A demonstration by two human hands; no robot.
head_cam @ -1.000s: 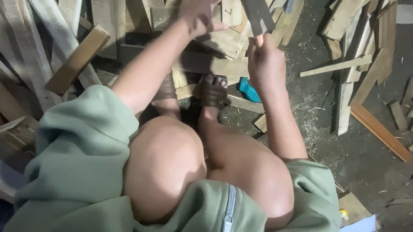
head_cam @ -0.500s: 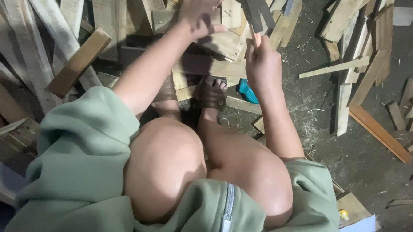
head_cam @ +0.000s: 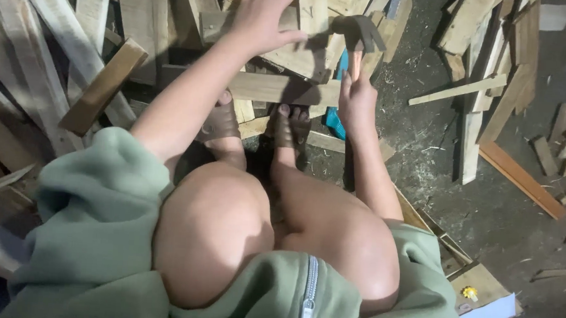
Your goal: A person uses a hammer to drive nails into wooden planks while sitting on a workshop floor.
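Fingers of the left hand (head_cam: 263, 16) lie spread and flat on a pale wooden board (head_cam: 301, 53) atop the scrap heap. Just beside it, the right hand (head_cam: 357, 98) is wrapped around the orange handle of a hammer (head_cam: 358, 35) — its dark head sits over that same board. Below, a long plank (head_cam: 267, 87) crosses above both sandalled feet (head_cam: 291, 127), and a teal object (head_cam: 333, 120) rests on the grey floor (head_cam: 425, 153) — loose offcuts (head_cam: 493, 92) lie to the right.

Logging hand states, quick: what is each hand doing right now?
Left hand: open, fingers spread, flat on a wooden board.
Right hand: closed around the hammer handle.
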